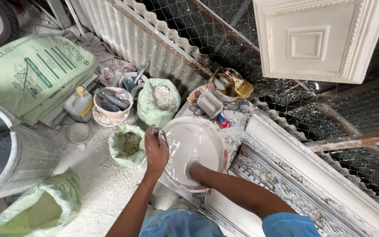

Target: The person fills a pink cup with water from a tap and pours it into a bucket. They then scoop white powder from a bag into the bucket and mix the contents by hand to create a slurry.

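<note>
Basin of wet white plaster, centre of the frame, on the dusty floor beside a long ornate moulding.
Judged heavy and sloshy, with a slick coated rim; best gripped by the rim with both hands. The left hand clasps the near-left rim, fingers curled over it. The right hand is sunk in the mix, its shape hidden. Open sacks of powder sit upper left.
</note>
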`<state>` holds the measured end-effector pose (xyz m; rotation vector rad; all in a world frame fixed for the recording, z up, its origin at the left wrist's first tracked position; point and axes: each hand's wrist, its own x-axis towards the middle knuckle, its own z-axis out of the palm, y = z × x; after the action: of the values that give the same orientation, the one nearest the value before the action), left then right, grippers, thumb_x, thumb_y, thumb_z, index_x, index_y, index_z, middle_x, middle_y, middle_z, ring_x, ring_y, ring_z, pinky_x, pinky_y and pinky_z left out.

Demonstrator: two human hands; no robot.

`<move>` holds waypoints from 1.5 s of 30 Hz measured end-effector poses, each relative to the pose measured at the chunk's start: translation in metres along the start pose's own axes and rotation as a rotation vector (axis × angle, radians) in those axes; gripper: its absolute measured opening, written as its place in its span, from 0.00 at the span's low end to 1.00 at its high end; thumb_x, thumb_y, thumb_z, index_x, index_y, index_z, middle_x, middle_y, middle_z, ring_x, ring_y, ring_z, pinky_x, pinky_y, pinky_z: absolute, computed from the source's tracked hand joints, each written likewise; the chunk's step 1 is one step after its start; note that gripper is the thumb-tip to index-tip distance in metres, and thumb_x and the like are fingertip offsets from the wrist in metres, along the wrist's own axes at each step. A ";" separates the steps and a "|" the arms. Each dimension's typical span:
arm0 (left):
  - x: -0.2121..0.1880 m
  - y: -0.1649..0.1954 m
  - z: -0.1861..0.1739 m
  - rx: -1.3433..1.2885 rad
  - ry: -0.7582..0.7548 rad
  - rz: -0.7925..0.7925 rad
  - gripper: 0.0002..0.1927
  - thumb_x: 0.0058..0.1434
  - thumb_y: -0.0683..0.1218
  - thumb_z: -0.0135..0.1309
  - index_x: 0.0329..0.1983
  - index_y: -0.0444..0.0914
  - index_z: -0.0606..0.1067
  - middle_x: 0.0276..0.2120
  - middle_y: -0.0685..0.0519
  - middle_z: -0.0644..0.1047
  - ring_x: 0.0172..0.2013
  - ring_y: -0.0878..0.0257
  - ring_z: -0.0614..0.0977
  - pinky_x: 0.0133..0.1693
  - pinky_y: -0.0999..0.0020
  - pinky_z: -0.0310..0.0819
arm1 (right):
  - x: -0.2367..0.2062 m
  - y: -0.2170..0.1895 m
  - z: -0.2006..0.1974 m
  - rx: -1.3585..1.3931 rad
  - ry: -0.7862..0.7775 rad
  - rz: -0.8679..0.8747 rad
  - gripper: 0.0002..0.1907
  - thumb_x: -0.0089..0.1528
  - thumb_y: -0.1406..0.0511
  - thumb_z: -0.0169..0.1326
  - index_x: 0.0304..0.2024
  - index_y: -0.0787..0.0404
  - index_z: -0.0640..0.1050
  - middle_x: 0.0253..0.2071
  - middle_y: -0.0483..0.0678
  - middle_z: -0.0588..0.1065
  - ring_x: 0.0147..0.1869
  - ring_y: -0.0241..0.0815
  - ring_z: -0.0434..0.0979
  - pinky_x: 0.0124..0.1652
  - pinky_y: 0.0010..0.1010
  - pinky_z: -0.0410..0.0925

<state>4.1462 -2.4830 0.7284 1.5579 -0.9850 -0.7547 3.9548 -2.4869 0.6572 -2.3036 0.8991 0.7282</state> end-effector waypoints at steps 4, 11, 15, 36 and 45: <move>0.000 -0.001 -0.001 -0.009 0.000 0.028 0.22 0.72 0.45 0.45 0.62 0.26 0.62 0.47 0.35 0.72 0.45 0.46 0.77 0.50 0.54 0.72 | -0.014 0.011 -0.029 -0.035 -0.015 0.035 0.18 0.54 0.67 0.59 0.45 0.70 0.78 0.50 0.64 0.75 0.56 0.62 0.74 0.57 0.48 0.66; 0.001 -0.004 0.000 -0.002 0.002 0.028 0.21 0.71 0.44 0.46 0.61 0.26 0.63 0.48 0.34 0.73 0.47 0.44 0.77 0.51 0.52 0.71 | -0.031 0.034 -0.064 0.254 0.128 0.031 0.24 0.53 0.63 0.60 0.49 0.69 0.74 0.50 0.65 0.74 0.55 0.65 0.74 0.54 0.51 0.68; 0.002 -0.004 0.000 0.014 0.003 0.037 0.21 0.70 0.44 0.45 0.61 0.26 0.64 0.49 0.33 0.72 0.48 0.42 0.76 0.52 0.50 0.69 | -0.034 0.020 -0.033 0.611 -0.080 0.324 0.35 0.64 0.47 0.51 0.56 0.74 0.73 0.52 0.69 0.76 0.53 0.58 0.79 0.55 0.44 0.75; 0.003 -0.005 -0.002 0.037 -0.079 -0.019 0.26 0.72 0.50 0.43 0.63 0.25 0.62 0.52 0.30 0.71 0.52 0.38 0.75 0.56 0.47 0.65 | 0.048 -0.031 -0.019 0.236 0.185 0.167 0.22 0.61 0.60 0.45 0.51 0.66 0.79 0.50 0.65 0.77 0.50 0.57 0.79 0.52 0.44 0.71; 0.005 -0.008 0.000 0.065 -0.077 0.036 0.23 0.73 0.48 0.43 0.62 0.25 0.63 0.52 0.29 0.71 0.52 0.37 0.74 0.55 0.47 0.65 | -0.007 -0.042 -0.014 0.180 0.149 0.130 0.17 0.59 0.66 0.46 0.44 0.61 0.83 0.43 0.62 0.78 0.46 0.61 0.81 0.49 0.47 0.72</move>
<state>4.1498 -2.4866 0.7206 1.5720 -1.1015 -0.7689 3.9846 -2.4676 0.6841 -2.1765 1.1429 0.5098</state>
